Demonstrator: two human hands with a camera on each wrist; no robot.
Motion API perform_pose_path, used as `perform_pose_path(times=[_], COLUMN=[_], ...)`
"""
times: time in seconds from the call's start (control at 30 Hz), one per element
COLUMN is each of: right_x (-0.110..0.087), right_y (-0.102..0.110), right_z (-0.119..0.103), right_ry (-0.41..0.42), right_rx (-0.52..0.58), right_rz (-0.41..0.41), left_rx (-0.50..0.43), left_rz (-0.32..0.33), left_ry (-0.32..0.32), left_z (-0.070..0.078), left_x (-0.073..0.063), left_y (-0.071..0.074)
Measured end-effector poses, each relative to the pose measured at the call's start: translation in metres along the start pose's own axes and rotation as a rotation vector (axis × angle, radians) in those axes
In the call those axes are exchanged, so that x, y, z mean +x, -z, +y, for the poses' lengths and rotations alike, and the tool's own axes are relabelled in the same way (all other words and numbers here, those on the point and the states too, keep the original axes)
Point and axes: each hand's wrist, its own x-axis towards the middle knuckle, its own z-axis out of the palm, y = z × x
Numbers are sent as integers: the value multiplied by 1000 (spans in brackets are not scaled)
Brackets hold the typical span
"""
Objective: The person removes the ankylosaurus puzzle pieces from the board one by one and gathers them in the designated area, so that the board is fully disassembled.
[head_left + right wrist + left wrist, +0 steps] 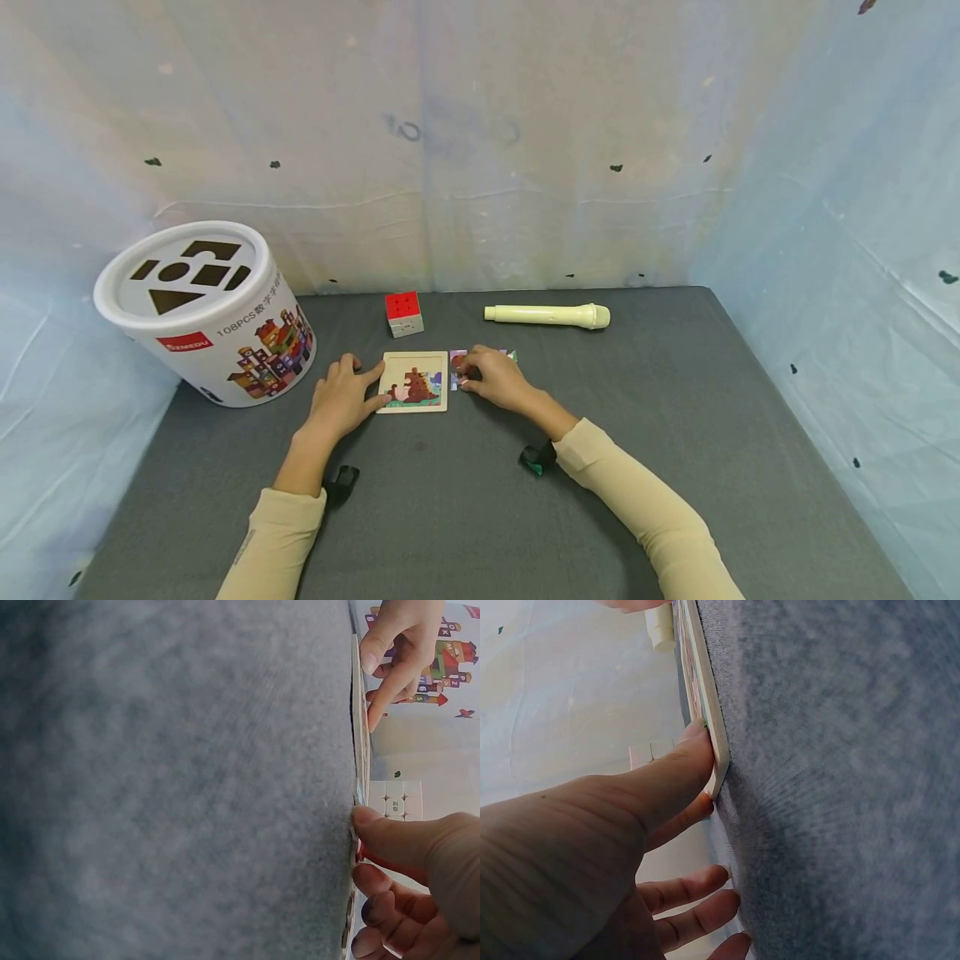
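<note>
One grey counter point(420, 500): its flat top carries everything here, so the thin board can lie level.
White bucket point(217, 342): upright at the far left, beside the work and outside the space between the hands.
Left hand point(339, 400): fingers spread, thumb and forefinger touching the board's left side, probably so it cannot slide.
Right hand point(497, 379): thumb and forefinger appear to pinch a loose piece; the fingertips partly hide it.
Puzzle board point(381, 382): flat between the hands, part-filled, within reach of both.
Cream microphone point(543, 315): lying crosswise behind the right hand, apart from the work.
Red-topped cube point(405, 315): just behind the board, untouched.
Loose pieces point(453, 380): right beside the board's right edge, presumably for a short reach.
</note>
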Motion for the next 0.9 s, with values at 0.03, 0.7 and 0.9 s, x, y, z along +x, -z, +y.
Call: perform_pose_path(times=[0.03,0.7,0.9], right_x=[0,0,0], right_y=[0,0,0], right_z=[0,2,4], right_ry=[-3,-17,-14], right_rx=[1,25,37], right_rz=[-4,-13,-7], left_rx=[0,-16,-21], left_rz=[-1,18,25], left_ry=[1,-13,-25], left_z=[0,-2,-4], left_x=[0,0,1], left_y=[0,-2,-3])
